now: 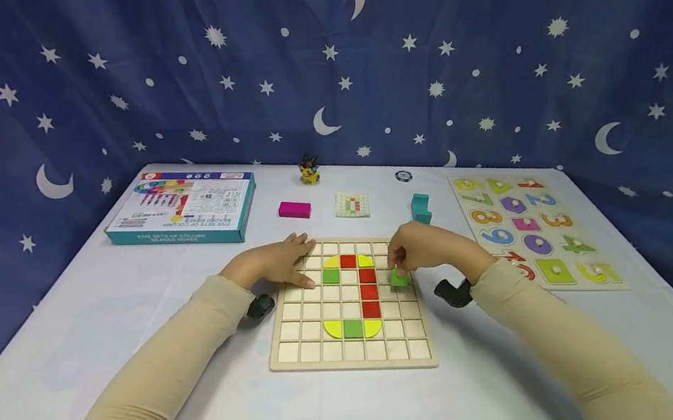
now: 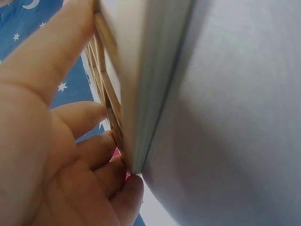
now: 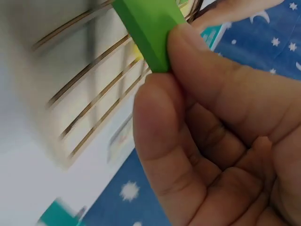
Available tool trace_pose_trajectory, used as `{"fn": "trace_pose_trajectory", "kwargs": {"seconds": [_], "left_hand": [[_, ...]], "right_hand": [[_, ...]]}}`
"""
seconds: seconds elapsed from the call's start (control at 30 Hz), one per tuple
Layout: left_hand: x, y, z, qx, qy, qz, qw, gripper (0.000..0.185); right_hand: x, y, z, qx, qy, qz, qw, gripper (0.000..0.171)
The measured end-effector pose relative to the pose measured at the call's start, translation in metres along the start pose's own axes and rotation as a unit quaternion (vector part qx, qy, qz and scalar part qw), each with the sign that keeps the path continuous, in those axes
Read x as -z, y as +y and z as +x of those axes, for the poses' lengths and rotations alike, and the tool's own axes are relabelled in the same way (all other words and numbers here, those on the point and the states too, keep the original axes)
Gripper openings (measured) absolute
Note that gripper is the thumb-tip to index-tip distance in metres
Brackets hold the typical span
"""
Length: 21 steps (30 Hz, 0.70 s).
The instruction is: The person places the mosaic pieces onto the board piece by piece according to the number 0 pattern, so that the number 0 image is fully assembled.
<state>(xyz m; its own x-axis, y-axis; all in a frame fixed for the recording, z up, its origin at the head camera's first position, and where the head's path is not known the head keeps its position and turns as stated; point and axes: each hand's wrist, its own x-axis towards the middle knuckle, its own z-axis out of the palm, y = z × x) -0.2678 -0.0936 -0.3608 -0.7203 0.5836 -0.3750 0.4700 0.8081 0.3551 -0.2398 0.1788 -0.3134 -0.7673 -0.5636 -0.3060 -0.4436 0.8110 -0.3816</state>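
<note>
A wooden grid board (image 1: 358, 365) lies on the table, with red and green square tiles and yellow quarter-round tiles set in some of its cells. My left hand (image 1: 273, 262) rests on the board's upper left edge with fingers spread. In the left wrist view those fingers (image 2: 80, 117) lie along the board's rim (image 2: 153, 94). Over the right-hand columns, my right hand (image 1: 424, 246) pinches a green square tile (image 1: 399, 278) between thumb and index finger. The right wrist view shows this tile (image 3: 153, 28) held by one end, tilted close over the board.
Behind the board are a magenta block (image 1: 294, 209), a small pattern card (image 1: 351, 205), a teal block (image 1: 420, 208), a toy figure (image 1: 309, 171) and a round chip (image 1: 403, 176). A flat box (image 1: 181, 207) lies back left, a number puzzle board (image 1: 533, 232) right.
</note>
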Motion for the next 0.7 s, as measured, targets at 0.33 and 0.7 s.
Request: {"fn": "trace_pose_trajectory", "kwargs": {"seconds": [0.33, 0.7], "left_hand": [[0.0, 0.001, -0.002, -0.001, -0.004, 0.008, 1.0, 0.09], [0.001, 0.003, -0.005, 0.0, -0.005, 0.009, 0.9999, 0.091]], "right_hand": [[-0.014, -0.037, 0.044, 0.041, -0.02, 0.025, 0.999, 0.006], [-0.026, -0.062, 0.068, 0.073, -0.038, 0.013, 0.997, 0.006]]}}
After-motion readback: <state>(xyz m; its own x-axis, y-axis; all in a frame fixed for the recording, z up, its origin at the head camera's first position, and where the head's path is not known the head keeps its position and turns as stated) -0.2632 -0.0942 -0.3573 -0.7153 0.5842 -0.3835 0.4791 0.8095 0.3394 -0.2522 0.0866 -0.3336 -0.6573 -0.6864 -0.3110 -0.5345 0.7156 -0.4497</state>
